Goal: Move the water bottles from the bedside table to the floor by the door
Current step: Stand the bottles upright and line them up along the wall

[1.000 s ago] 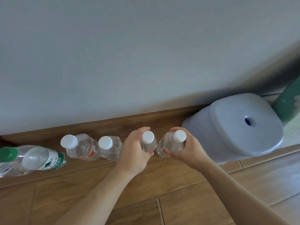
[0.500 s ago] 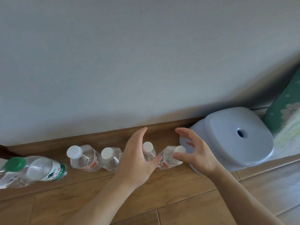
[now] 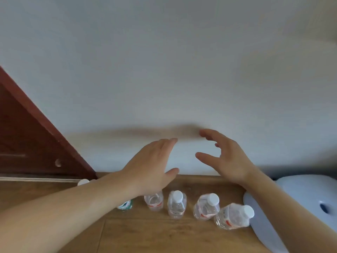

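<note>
Several clear water bottles with white caps stand in a row on the wooden floor along the wall: one at the right [image 3: 234, 215], one beside it [image 3: 207, 207], a middle one [image 3: 176, 204] and one partly under my left wrist [image 3: 154, 200]. A green-labelled bottle [image 3: 125, 205] is mostly hidden by my left forearm. My left hand [image 3: 153, 163] and my right hand [image 3: 226, 156] are raised above the row, fingers spread, holding nothing.
A pale blue plastic stool [image 3: 299, 207] stands just right of the bottles. A dark red door [image 3: 27, 136] is at the left, with a white cap [image 3: 83, 182] showing near its base. A white wall rises behind the floor [image 3: 164, 236].
Both hands let go of the two right-hand bottles and lifted away from them. The view rose and tilted up, so the door now shows.
</note>
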